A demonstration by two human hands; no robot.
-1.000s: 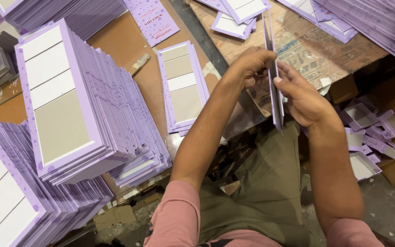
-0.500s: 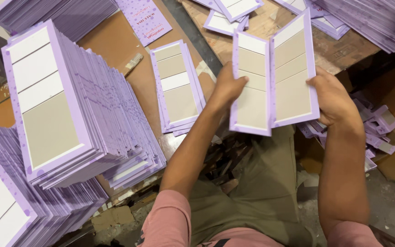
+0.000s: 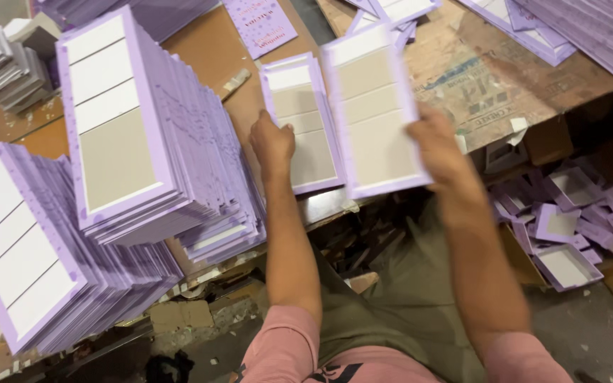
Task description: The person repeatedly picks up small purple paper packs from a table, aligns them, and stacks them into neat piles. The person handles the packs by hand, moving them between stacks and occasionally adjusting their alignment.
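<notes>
While the left hand [image 3: 272,144] presses the small stack [image 3: 305,124], the right hand [image 3: 440,145] grips a lilac panel [image 3: 375,112] — just beside it.

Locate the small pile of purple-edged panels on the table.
In the head view the small pile lies centre-left on the brown table, under the left hand, beside the panel in the right hand.

Held cover [image 3: 377,113]: lilac border, beige and white panels. Stacks [image 3: 136,142] match. Worktop [image 3: 207,50] brown. Sleeves [image 3: 285,351] pink.

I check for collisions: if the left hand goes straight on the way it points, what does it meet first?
Probably the left hand meets the small purple-edged card pile it already touches; depth is unclear.
</notes>
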